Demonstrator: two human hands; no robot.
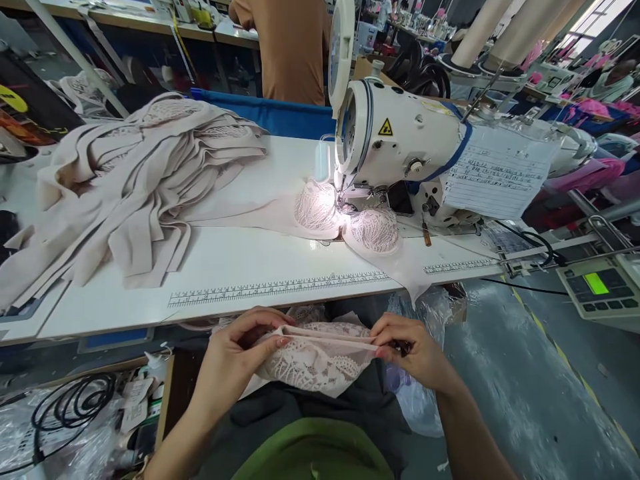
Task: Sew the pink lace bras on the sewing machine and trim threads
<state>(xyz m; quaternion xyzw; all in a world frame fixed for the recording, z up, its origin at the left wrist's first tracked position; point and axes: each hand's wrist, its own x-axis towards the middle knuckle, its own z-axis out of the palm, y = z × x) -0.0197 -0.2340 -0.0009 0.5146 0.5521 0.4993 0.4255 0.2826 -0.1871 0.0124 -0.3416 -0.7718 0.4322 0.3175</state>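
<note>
A pale lace piece (320, 363) is stretched between both hands, below the front edge of the surface (240, 257) and over the person's lap. Its top edge is a smooth beige band pulled into a straight line, and the patterned lace hangs below it. The left hand (240, 348) grips the left end, its fingers (273, 341) pinching the band with the thumb on top. The right hand (416, 350) takes the right end, its fingers likewise pressed together on the fabric.

Just above the hands, a printed ruler strip (275, 291) runs along the front edge of the white surface. Further back, a second lace garment (373, 230) lies under the needle of a white sewing machine (405, 137), lit by its lamp, with one corner drooping over the edge. A written paper sheet (495, 175) hangs on the machine's arm. To the left, a heap of beige fabric pieces (125, 183) covers much of the surface. A control panel (600, 288) with a green display sits at the right. Black cables (75, 405) lie coiled at lower left. Beyond the surface, a person in a brown shirt (293, 47) stands at another bench.
</note>
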